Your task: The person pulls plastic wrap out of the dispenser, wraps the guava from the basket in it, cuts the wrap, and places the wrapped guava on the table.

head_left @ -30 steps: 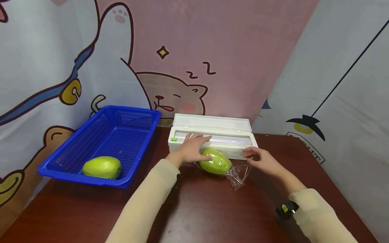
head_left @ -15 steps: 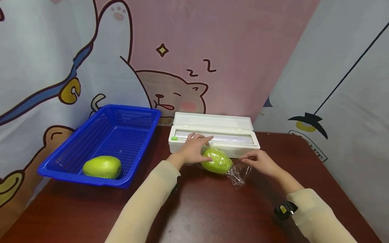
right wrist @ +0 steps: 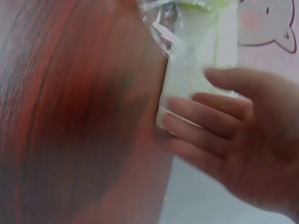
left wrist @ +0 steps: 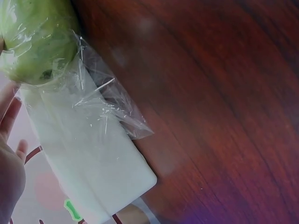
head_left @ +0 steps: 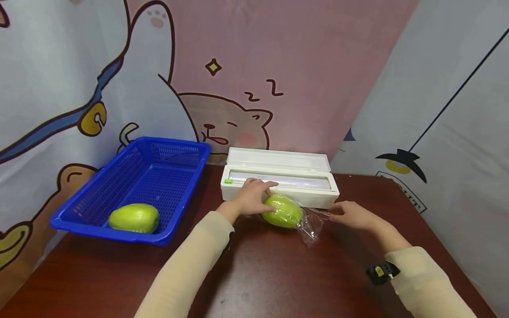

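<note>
A green oval fruit in clear plastic wrap rests on the table in front of a white cling-film box. My left hand holds the fruit, thumb on its near side and fingers over the far side. In the left wrist view, a fingertip meets the edge of the wrapped fruit. To the right, my right hand pinches a drawn-out end of the wrap at its fingertips. The right wrist view shows that hand blurred, beside the end of the box.
A blue plastic basket stands at the left with another green fruit in it. The box lid is raised at the back, and a green slider sits at its left end. Behind the table hangs a cartoon-printed cloth.
My right hand first shifted left to the wrap, then moved right and slightly nearer, and the wrap's end now stretches out towards it. The left hand stays on the fruit.
</note>
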`<state>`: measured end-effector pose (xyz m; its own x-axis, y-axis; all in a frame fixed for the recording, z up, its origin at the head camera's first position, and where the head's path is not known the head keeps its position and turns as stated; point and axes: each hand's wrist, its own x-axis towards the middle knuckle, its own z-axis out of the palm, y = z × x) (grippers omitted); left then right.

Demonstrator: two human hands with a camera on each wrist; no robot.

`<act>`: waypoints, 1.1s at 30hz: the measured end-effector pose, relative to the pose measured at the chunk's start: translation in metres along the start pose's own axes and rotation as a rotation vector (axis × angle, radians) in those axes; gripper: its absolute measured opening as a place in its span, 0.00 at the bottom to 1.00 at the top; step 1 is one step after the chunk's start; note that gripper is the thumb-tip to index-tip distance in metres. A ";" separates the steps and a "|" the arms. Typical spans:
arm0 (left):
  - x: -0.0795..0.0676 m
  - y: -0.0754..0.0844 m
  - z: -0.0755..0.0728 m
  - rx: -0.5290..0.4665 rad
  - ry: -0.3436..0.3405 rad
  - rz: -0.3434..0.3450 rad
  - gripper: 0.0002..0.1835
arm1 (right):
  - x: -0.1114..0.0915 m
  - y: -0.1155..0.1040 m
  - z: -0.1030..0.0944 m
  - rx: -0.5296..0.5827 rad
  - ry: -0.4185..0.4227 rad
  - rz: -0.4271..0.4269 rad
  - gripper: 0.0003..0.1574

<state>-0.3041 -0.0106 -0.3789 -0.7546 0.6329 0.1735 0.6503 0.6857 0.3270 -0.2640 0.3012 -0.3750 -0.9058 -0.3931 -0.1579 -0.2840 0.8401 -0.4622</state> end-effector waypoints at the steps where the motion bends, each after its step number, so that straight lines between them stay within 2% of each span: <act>1: -0.001 0.000 0.000 -0.007 0.000 0.002 0.40 | 0.002 -0.005 0.000 -0.002 0.049 -0.007 0.20; 3: -0.002 0.001 0.001 -0.023 -0.003 0.000 0.39 | 0.007 -0.019 0.002 0.010 0.159 -0.034 0.20; 5: -0.003 0.001 0.002 -0.030 -0.008 -0.008 0.39 | 0.012 -0.035 0.006 0.024 0.234 -0.096 0.21; 8: -0.003 0.003 0.004 -0.045 -0.023 -0.018 0.39 | 0.017 -0.056 0.009 0.094 0.246 -0.171 0.24; 10: -0.003 0.003 0.005 -0.054 -0.029 -0.020 0.39 | 0.020 -0.066 0.008 0.183 0.248 -0.197 0.25; 13: -0.003 0.003 0.006 -0.062 -0.026 -0.016 0.39 | 0.026 -0.075 0.006 0.230 0.268 -0.167 0.25; 15: -0.004 0.003 0.006 -0.062 -0.021 -0.017 0.38 | 0.031 -0.078 0.007 0.188 0.248 -0.150 0.25; 17: -0.005 0.003 0.006 -0.061 -0.012 -0.014 0.37 | 0.035 -0.080 0.011 0.078 0.203 -0.151 0.26; 21: -0.006 0.003 0.005 -0.070 -0.003 -0.003 0.36 | 0.035 -0.083 0.028 -0.086 0.112 -0.233 0.35; 26: -0.008 0.001 0.004 -0.137 0.005 -0.006 0.35 | 0.028 -0.079 0.049 -0.240 0.142 -0.309 0.54; 29: -0.010 0.000 0.004 -0.187 0.007 -0.017 0.34 | 0.029 -0.075 0.056 -0.282 0.194 -0.343 0.56; 33: -0.012 0.002 0.004 -0.187 -0.002 -0.030 0.34 | 0.031 -0.071 0.057 -0.296 0.222 -0.355 0.53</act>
<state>-0.2939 -0.0153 -0.3842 -0.7728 0.6143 0.1591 0.5998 0.6253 0.4993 -0.2540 0.2084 -0.3972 -0.7731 -0.6117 0.1677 -0.6341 0.7517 -0.1814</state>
